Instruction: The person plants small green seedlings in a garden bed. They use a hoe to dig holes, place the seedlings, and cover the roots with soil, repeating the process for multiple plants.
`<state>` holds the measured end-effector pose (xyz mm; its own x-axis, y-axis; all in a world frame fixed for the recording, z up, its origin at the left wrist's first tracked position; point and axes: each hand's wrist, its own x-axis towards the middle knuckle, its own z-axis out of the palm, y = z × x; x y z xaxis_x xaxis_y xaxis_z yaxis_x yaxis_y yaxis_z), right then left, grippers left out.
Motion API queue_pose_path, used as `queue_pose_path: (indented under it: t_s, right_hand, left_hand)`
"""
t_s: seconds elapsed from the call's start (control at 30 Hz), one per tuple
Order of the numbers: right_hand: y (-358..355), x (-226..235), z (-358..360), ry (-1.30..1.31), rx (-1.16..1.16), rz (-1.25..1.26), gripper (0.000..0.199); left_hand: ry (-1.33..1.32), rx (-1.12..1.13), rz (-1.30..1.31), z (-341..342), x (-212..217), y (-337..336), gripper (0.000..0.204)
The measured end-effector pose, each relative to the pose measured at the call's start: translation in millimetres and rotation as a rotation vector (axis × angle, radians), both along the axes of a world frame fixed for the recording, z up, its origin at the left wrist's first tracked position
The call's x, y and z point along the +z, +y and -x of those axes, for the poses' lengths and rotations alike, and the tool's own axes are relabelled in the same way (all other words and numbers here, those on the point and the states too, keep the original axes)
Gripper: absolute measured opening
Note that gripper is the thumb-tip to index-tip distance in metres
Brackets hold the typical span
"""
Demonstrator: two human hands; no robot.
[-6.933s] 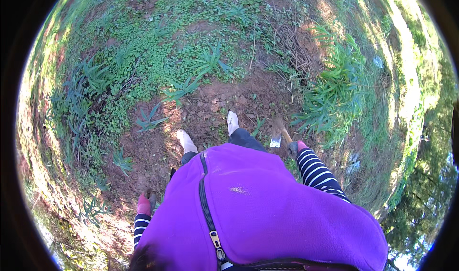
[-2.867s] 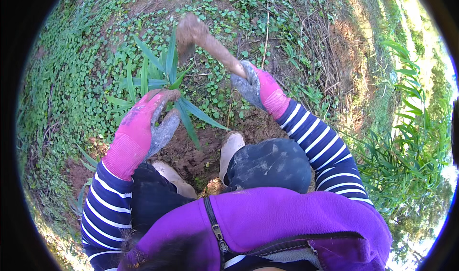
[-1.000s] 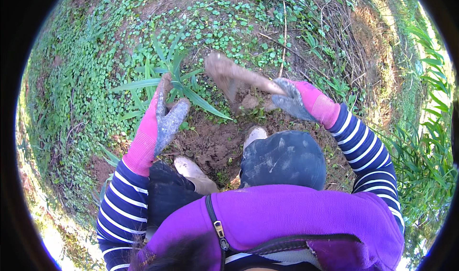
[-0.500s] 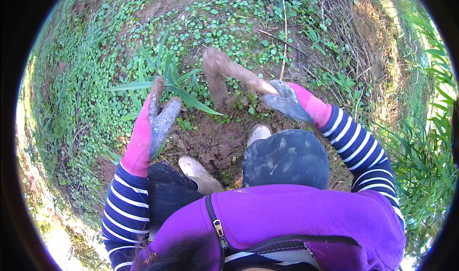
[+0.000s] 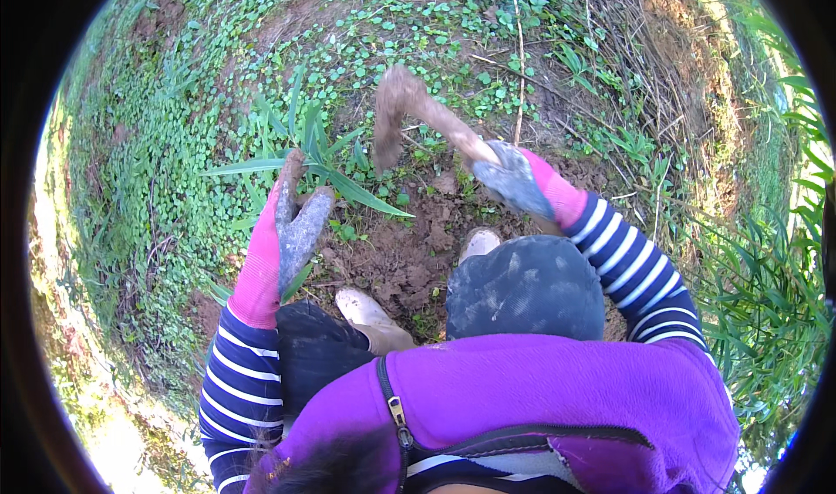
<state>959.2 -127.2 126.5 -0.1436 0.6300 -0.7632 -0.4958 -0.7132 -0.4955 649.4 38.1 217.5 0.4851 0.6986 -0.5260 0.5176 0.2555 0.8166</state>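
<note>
In the head view, a person in a purple fleece (image 5: pixel 531 381) and navy-and-white striped sleeves (image 5: pixel 248 389) bent over a patch of loosened brown soil (image 5: pixel 405 250). The right hand (image 5: pixel 518 182), in a pink glove with a grey palm, had its fingers wrapped around the handle of a mud-caked hoe (image 5: pixel 442 125), the hoe's head raised ahead of the knees, its blade angled down just right of a long-leaved green plant (image 5: pixel 315 150). The left hand (image 5: pixel 287 233), gloved alike, was at the plant's near side, thumb spread from the muddied fingers; contact with the leaves could not be told. Pale, soil-specked shoes (image 5: pixel 364 307) and dark, dirt-smeared trousers (image 5: pixel 527 289) showed below. Small-leaved ground cover (image 5: pixel 209 111) stretched ahead, with dry stalks (image 5: pixel 631 76) to the right. Any lettering on the fleece's metal zip pull (image 5: pixel 396 409) was too small to read.
</note>
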Motion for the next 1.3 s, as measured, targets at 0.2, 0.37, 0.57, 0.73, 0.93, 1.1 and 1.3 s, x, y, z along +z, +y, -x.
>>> queue_pose_path:
  t_s: [0.2,0.37,0.57,0.73,0.93,1.1,1.3]
  right_hand:
    - [-19,-24,-4,-0.111,0.404,-0.056,0.036]
    - [-17,15,-43,-0.450,0.642,-0.356,0.042]
    - [80,15,-27,-0.372,-0.209,-0.314,0.024]
    - [53,-20,-28,-0.339,-0.001,-0.057,0.022]
    - [-8,-1,-31,-0.477,0.190,-0.330,0.040]
    - [49,-2,-24,0.088,-0.443,-0.350,0.033]
    - [50,-6,-14,-1.082,0.430,-0.321,0.028]
  left_hand:
    - [-0.043,-0.046,-0.075,-1,-7,3,0.069]
    - [0.045,-0.144,0.036,8,7,2,0.065]
    - [-0.001,-0.298,0.166,5,18,6,0.054]
    - [0.003,-0.478,0.291,12,30,1,0.049]
    - [0.162,-0.747,-0.001,21,38,-2,0.041]
    - [0.205,-0.826,-0.239,14,21,-5,0.039]
    - [0.303,-0.838,-0.226,13,8,-3,0.044]
